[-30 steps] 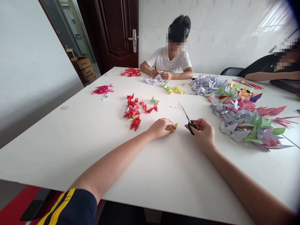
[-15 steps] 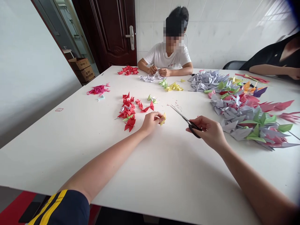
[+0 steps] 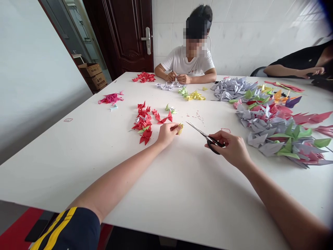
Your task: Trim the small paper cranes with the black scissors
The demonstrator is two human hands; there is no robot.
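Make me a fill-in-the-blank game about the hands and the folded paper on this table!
1. The right hand holds a pair of black-handled ____.
2. The left hand pinches a small folded paper piece coloured ____.
3. The paper heap just to the left of the left hand is mostly ____.
4. The biggest paper pile lies on the ____ side of the table as we look at it.

Missing words: scissors; yellow; red; right.

Black-handled scissors (image 3: 205, 134) point slim metal blades toward a small yellow paper piece (image 3: 181, 128) just beside them, apparently folded.
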